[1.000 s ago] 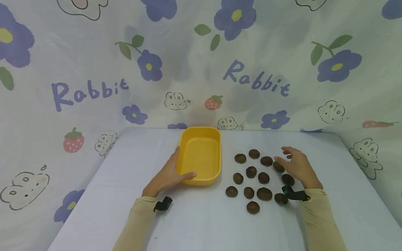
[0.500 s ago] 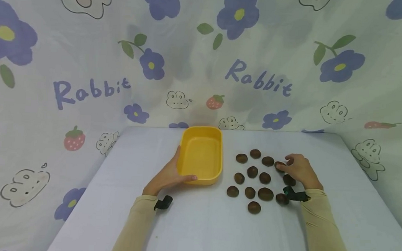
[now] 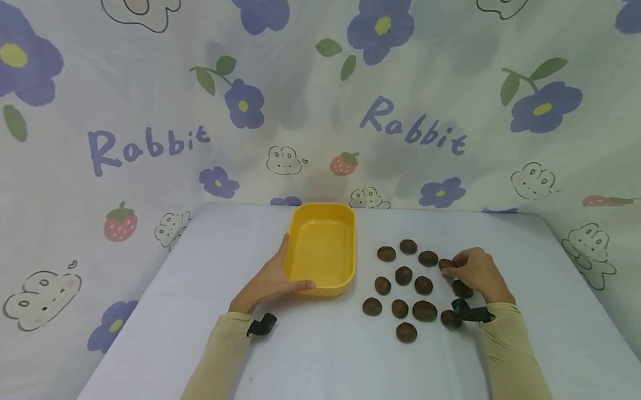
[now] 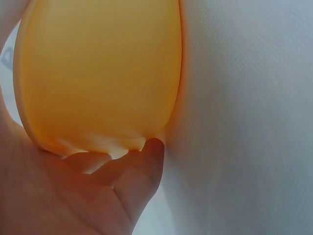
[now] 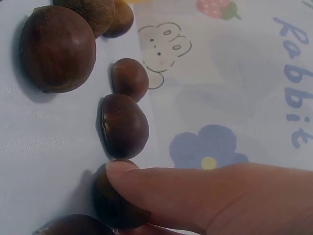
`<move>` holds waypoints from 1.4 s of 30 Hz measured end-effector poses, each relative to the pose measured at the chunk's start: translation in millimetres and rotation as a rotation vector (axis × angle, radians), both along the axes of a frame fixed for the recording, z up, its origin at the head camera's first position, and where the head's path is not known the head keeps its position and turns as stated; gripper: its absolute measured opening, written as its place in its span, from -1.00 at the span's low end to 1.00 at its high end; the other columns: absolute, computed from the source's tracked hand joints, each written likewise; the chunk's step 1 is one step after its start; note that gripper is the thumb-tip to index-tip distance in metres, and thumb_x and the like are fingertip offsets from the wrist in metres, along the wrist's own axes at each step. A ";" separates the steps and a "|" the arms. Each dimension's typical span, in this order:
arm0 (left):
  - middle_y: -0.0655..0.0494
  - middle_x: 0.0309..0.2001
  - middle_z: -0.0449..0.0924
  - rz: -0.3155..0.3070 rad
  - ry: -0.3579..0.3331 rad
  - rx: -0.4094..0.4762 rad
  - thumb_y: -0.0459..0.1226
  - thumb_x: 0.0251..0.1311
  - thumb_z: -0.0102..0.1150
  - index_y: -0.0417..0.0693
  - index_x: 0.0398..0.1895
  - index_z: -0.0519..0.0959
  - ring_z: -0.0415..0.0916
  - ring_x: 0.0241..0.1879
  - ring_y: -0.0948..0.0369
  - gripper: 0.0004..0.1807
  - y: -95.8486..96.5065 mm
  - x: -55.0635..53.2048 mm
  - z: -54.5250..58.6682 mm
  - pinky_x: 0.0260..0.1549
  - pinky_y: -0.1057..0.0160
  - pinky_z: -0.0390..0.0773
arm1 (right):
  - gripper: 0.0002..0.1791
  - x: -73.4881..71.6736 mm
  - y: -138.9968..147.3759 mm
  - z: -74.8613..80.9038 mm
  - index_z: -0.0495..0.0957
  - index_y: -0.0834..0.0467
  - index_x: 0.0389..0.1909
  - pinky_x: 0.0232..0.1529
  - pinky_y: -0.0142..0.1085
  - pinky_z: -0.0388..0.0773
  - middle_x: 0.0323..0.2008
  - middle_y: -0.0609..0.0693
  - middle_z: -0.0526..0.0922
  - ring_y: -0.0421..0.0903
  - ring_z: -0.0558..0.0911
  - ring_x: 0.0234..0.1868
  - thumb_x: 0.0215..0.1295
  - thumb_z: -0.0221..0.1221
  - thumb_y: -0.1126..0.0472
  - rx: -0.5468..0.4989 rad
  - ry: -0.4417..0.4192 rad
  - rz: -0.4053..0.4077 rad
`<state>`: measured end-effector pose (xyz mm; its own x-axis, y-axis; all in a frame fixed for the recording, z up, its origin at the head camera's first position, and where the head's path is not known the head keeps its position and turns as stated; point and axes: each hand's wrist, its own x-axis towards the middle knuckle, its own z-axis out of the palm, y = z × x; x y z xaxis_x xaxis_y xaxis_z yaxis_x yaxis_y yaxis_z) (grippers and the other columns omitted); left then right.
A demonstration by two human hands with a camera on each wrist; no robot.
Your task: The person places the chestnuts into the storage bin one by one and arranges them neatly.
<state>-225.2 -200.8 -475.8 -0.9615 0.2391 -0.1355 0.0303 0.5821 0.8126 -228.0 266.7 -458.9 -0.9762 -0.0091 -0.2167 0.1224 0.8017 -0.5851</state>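
In the head view, the two hands are staying well apart from each other. The left hand (image 3: 271, 278) is gripping the yellow box (image 3: 320, 249), which is standing in the middle of the frame. Its thumb is resting at the lower edge of the box, and its other fingers are bending around the left side.

At the right of the frame, the right hand (image 3: 477, 272) is pinching one brown chestnut (image 3: 447, 266). In the right wrist view, the thumb is pressing on this chestnut at the lower middle, while the other fingers are mostly hiding; I cannot tell whether it is leaving the table (image 3: 299, 370).

Twelve other chestnuts (image 3: 403, 275) are lying between the box and the right hand and near its wrist. Behind, a white cloth (image 3: 304, 101) with flowers, rabbits and strawberries is filling the upper part.
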 end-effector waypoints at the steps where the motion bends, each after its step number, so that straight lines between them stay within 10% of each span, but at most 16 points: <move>1: 0.11 0.60 0.15 0.002 -0.001 0.000 0.18 -0.17 0.65 0.36 0.68 -0.44 0.36 0.36 0.05 0.58 -0.1 -0.1 0.0 0.55 -0.22 0.23 | -0.35 -0.1 -0.1 0.5 0.55 0.51 0.14 0.09 0.20 0.61 0.12 0.47 0.63 0.36 0.63 0.10 0.28 0.38 0.03 0.000 0.001 -0.002; 16: 0.25 0.40 0.38 -0.004 0.033 0.027 0.19 -0.21 0.66 0.48 0.67 -0.32 0.44 0.18 0.13 0.53 2.1 0.1 -3.5 0.44 -0.13 0.39 | -0.36 1.8 0.6 0.3 0.56 0.48 0.16 0.08 0.18 0.62 0.10 0.44 0.66 0.34 0.65 0.09 0.25 0.35 0.05 -0.023 0.027 -0.019; 33: 0.19 0.43 0.34 0.020 -0.006 0.019 0.30 -0.30 0.64 0.52 0.66 -0.37 0.42 0.21 0.10 0.59 2.1 1.8 -1.0 0.47 -0.13 0.37 | -0.44 3.1 -7.5 9.5 0.61 0.40 0.16 0.06 0.05 0.64 0.04 0.38 0.73 0.29 0.69 0.08 0.31 0.38 0.06 -0.167 0.282 -0.039; 42: 0.14 0.53 0.24 0.029 -0.022 0.003 0.26 -0.25 0.64 0.46 0.68 -0.40 0.38 0.28 0.07 0.59 2.3 2.1 0.3 0.52 -0.19 0.29 | -0.35 9.0 -20.1 26.8 0.61 0.30 0.23 -0.04 -0.29 0.56 0.12 0.32 0.72 0.25 0.70 0.13 0.32 0.38 -0.11 -0.251 0.276 -0.049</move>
